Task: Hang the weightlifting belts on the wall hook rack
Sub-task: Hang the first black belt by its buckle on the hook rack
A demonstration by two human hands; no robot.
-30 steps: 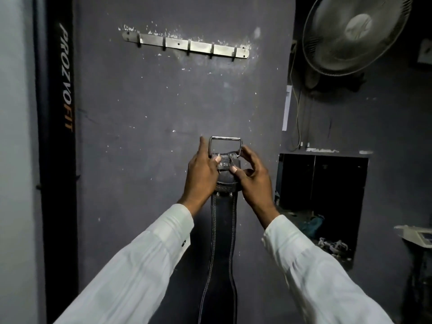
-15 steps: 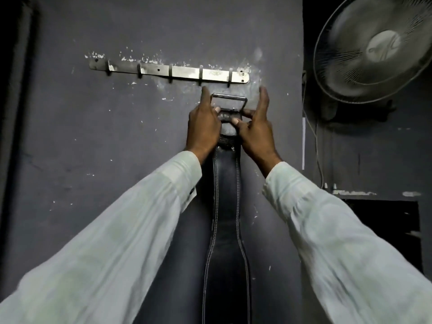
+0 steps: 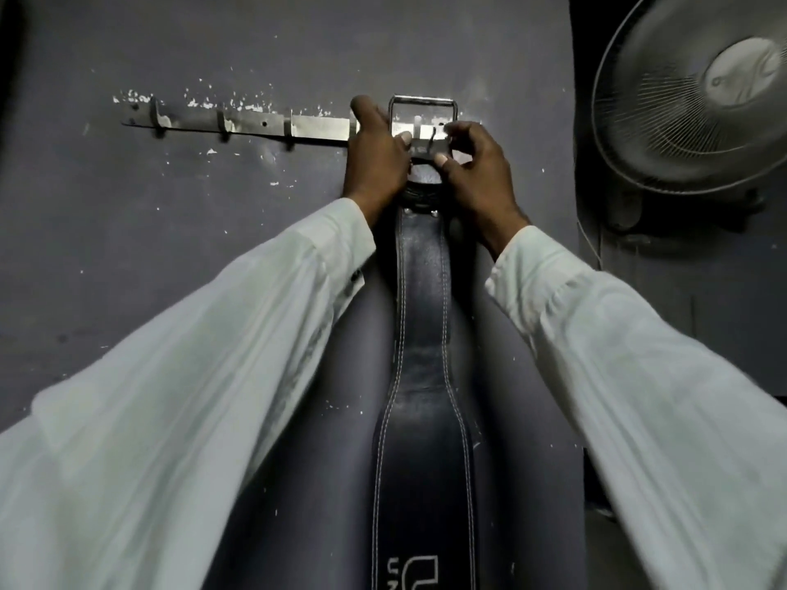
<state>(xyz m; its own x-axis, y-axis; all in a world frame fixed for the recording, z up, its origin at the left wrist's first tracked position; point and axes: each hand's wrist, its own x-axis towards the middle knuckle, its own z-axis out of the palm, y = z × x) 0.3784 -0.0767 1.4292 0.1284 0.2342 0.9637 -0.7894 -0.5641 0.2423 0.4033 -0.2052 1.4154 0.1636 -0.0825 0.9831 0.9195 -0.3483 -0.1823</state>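
A black leather weightlifting belt [image 3: 423, 317] with white stitching hangs straight down against the grey wall. Its square metal buckle [image 3: 422, 105] sits over the right end of the steel wall hook rack [image 3: 315, 130], and the rightmost hook shows inside the buckle frame. My left hand [image 3: 374, 157] grips the left side of the belt's buckle end. My right hand [image 3: 477, 168] pinches the right side of that end just below the rack. Whether the buckle rests on the hook is hidden by my fingers.
Three bare hooks stick out along the rack to the left, the nearest of them [image 3: 291, 136]. A wall-mounted fan [image 3: 698, 91] hangs close on the right. The grey wall [image 3: 170, 249] is chipped around the rack.
Both hands have raised the belt from chest height up to the rack. The buckle, which was just below the rack, now frames the rightmost hook.
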